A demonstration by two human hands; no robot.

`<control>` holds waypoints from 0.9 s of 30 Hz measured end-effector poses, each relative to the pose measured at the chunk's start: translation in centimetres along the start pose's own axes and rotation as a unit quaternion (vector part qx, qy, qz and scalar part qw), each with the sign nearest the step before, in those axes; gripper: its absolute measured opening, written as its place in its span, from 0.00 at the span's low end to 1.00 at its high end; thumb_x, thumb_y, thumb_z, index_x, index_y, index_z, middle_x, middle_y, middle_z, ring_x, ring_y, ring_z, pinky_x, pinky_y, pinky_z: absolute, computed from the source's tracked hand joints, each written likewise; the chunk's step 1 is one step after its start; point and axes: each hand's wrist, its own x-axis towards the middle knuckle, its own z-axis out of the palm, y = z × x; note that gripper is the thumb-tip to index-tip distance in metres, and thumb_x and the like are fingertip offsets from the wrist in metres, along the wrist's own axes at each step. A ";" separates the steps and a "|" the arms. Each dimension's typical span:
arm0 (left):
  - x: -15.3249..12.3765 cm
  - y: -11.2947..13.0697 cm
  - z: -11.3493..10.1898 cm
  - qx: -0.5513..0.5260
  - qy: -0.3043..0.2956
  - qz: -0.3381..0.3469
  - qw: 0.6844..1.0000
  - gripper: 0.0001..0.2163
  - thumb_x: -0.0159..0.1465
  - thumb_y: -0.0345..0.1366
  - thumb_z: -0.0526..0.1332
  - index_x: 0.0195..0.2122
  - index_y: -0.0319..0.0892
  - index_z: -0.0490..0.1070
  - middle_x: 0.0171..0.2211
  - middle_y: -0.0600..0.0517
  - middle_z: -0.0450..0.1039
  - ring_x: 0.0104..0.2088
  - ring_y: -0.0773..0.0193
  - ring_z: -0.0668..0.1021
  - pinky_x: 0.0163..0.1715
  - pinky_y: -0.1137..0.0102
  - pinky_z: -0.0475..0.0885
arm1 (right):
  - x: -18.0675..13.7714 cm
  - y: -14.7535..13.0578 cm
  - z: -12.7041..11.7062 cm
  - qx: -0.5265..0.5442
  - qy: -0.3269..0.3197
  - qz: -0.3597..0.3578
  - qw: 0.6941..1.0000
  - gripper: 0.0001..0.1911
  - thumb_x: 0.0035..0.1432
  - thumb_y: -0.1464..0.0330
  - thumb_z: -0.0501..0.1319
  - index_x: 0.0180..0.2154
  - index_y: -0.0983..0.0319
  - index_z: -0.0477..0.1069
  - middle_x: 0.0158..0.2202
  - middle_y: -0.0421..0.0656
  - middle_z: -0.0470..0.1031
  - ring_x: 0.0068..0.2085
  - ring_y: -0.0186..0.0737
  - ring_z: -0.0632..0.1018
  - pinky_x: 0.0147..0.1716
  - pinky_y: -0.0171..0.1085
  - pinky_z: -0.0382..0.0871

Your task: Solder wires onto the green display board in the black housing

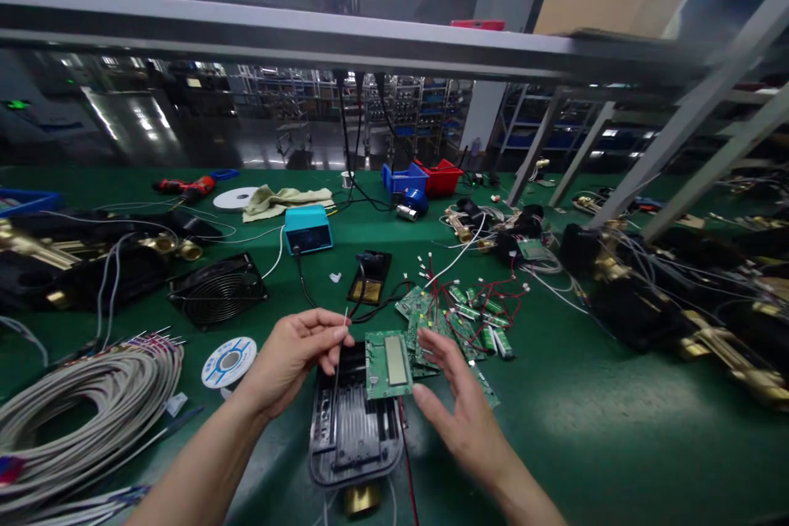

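Observation:
My left hand (308,349) is closed in a pinch on a thin, light-tipped wire (346,316), above a black meter housing (354,452). A green circuit board with a grey display (396,362) is over the housing's far right part, just right of my left fingertips. At the board's right edge is my right hand (453,394), its thumb and fingers spread; whether the thumb touches the board I cannot tell. The housing lies open, ribbed inside, with a brass fitting (362,500) at its near end. A red and black wire pair (408,460) runs down beside it.
Behind the right hand lie several loose boards (425,329) and green batteries (493,316) with red leads. A soldering tip-cleaner box (370,278), teal soldering station (308,228), black fan (219,289), solder reel (229,362) and cable coil (80,403) are further left.

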 end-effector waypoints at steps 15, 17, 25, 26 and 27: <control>0.1 -1.2 -0.2 0.080 -0.090 -0.007 0.993 0.22 0.47 0.51 0.76 0.25 0.35 0.75 0.22 0.46 0.79 0.16 0.70 0.74 0.17 0.78 0.69 | 4.5 -2.6 1.6 0.004 -0.042 -0.049 0.998 0.27 0.59 0.57 0.63 0.58 0.56 0.68 0.64 0.49 0.63 0.66 0.48 0.63 0.66 0.51 0.55; 0.0 -1.2 -0.1 0.091 -0.097 -0.003 0.991 0.22 0.48 0.51 0.75 0.25 0.35 0.75 0.22 0.46 0.78 0.16 0.70 0.73 0.17 0.78 0.69 | 5.2 -3.5 1.6 -0.017 -0.023 -0.079 0.996 0.19 0.60 0.59 0.63 0.52 0.55 0.74 0.59 0.48 0.70 0.63 0.47 0.68 0.64 0.52 0.58; -0.3 -1.4 0.5 0.142 -0.096 0.022 0.985 0.23 0.47 0.55 0.73 0.25 0.36 0.77 0.21 0.47 0.77 0.13 0.71 0.68 0.11 0.78 0.60 | 5.7 -4.7 2.9 -0.018 0.012 -0.123 0.992 0.05 0.61 0.66 0.63 0.36 0.56 0.79 0.44 0.45 0.79 0.55 0.46 0.75 0.56 0.48 0.67; -0.4 -1.5 0.5 0.146 -0.093 0.026 0.985 0.23 0.47 0.55 0.73 0.25 0.36 0.77 0.21 0.47 0.76 0.13 0.72 0.67 0.11 0.79 0.58 | 5.6 -4.7 2.9 -0.016 0.015 -0.123 0.992 0.05 0.61 0.66 0.64 0.34 0.56 0.79 0.43 0.45 0.79 0.54 0.46 0.75 0.55 0.47 0.68; -0.4 -1.5 0.6 0.150 -0.090 0.029 0.984 0.22 0.48 0.55 0.72 0.25 0.36 0.77 0.21 0.48 0.76 0.13 0.73 0.66 0.10 0.79 0.56 | 5.6 -4.7 3.0 -0.015 0.017 -0.122 0.992 0.05 0.60 0.67 0.64 0.33 0.57 0.79 0.42 0.45 0.79 0.53 0.45 0.76 0.54 0.46 0.68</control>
